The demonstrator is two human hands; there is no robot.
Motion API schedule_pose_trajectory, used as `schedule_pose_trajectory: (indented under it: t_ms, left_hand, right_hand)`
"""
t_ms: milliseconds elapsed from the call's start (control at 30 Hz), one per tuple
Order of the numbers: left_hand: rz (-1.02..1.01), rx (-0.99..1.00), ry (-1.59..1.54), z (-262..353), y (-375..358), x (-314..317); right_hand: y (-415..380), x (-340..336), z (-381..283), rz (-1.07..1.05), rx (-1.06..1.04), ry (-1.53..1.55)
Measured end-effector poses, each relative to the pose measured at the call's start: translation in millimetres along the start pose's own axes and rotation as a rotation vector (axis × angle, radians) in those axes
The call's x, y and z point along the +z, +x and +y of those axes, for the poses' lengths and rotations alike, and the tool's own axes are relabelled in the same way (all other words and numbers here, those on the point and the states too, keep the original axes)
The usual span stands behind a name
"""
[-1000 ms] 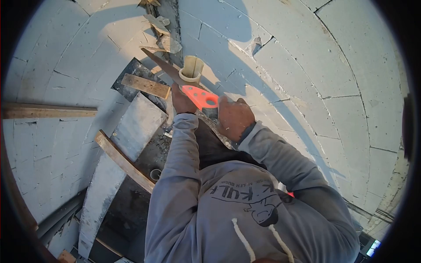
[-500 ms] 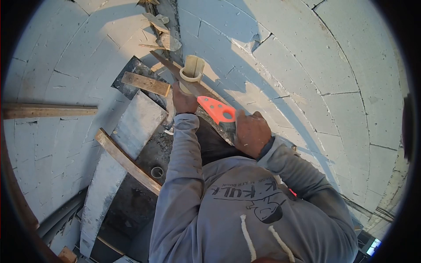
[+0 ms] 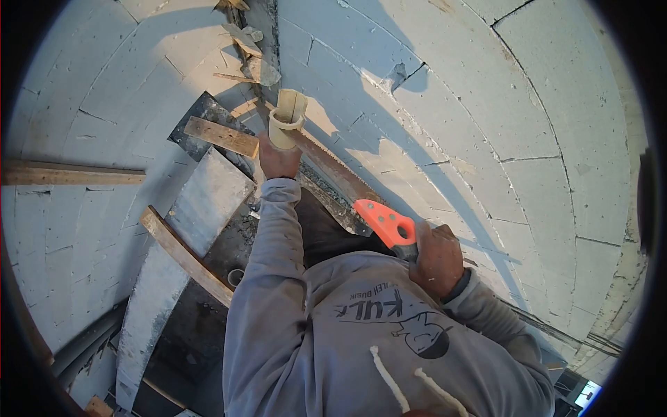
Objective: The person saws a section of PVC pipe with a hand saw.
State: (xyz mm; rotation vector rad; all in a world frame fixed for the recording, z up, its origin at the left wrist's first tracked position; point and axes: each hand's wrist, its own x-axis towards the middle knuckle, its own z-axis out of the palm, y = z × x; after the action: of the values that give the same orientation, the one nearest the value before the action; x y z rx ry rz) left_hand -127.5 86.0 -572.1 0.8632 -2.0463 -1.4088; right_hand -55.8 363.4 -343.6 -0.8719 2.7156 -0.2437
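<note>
A cream plastic pipe [image 3: 284, 132] with a raised collar stands with its open end up, and the fingers of my left hand [image 3: 279, 162] are wrapped round its lower part. My right hand [image 3: 438, 261] is closed on the grip of a handsaw [image 3: 385, 221] with a bright orange handle plate. The long toothed blade runs from the handle up and left to the pipe, where it overlaps the pipe's lower part. Pipe and left hand hide part of the blade.
Pale block walls [image 3: 486, 104] rise on both sides and meet in a corner. Wood scraps [image 3: 243, 38] lie along that corner. A short board [image 3: 222, 135], a dusty slab [image 3: 212, 198] and a longer plank [image 3: 184, 254] lie on the left, with a small ring-shaped object [image 3: 236, 277] near the plank.
My right hand has drawn the saw back, down and to the right, so more blade shows between pipe and handle. My left hand keeps its hold on the pipe; the whole view shifts slightly.
</note>
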Motion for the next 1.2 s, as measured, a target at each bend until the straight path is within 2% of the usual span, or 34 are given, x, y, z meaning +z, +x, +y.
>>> schedule_pose_trajectory:
  t_ms: [100, 133, 167, 200, 267, 333, 400, 500, 567, 600, 700, 733, 800, 900, 1000, 1100, 1200]
  left_hand:
    - [0.030, 0.075, -0.009, -10, -7, 4]
    - [0.022, 0.068, -0.004, -21, -11, 6]
    - [-0.007, 0.062, -0.125, -32, -7, 11]
    - [-0.032, 0.064, -0.248, -24, -2, 11]
    - [-0.028, 0.064, -0.168, -8, -12, 9]
    - [0.006, 0.015, -0.030, -6, -6, 3]
    - [0.004, -0.012, -0.060, 10, -5, 1]
    - [0.025, -0.007, 0.032, -1, -2, 1]
    - [0.038, 0.029, -0.053, -5, -13, 4]
    - [0.035, 0.025, -0.052, -5, -17, 3]
    - [-0.043, 0.014, -0.084, 0, -16, -2]
    - [-0.001, 0.005, -0.040, -9, -10, 3]
    - [-0.013, -0.016, -0.057, -1, -5, -2]
    - [-0.008, -0.032, 0.004, 1, -4, -3]
    - [0.015, 0.041, -0.078, 1, -7, -1]
    - [-0.033, -0.003, -0.080, -1, -5, -2]
    - [-0.041, -0.002, 0.020, -2, 1, -5]
  right_hand:
    - [43, 7, -12, -0.042, -0.012, -0.032]
    - [83, 18, -19, -0.021, -0.086, -0.035]
    - [115, 33, -24, 0.005, -0.165, -0.041]
    - [114, 39, -25, 0.009, -0.165, -0.041]
    - [105, 44, -27, 0.068, -0.173, -0.032]
    - [49, 24, -18, -0.006, -0.060, -0.020]
    - [-7, 1, -1, 0.016, 0.029, -0.008]
    - [20, 13, -6, 0.001, -0.032, 0.011]
    - [98, 30, -22, -0.047, -0.108, -0.078]
    - [118, 44, -28, 0.040, -0.169, -0.069]
    - [91, 49, -23, 0.106, -0.162, -0.022]
    - [66, 39, -17, -0.001, -0.076, -0.009]
    - [13, 21, 2, 0.035, -0.018, 0.010]
    - [27, 21, 3, -0.001, -0.030, -0.037]
    - [109, 41, -11, 0.006, -0.150, -0.099]
    - [90, 43, -5, 0.046, -0.186, 0.002]
    - [21, 25, 17, 0.007, -0.043, 0.065]
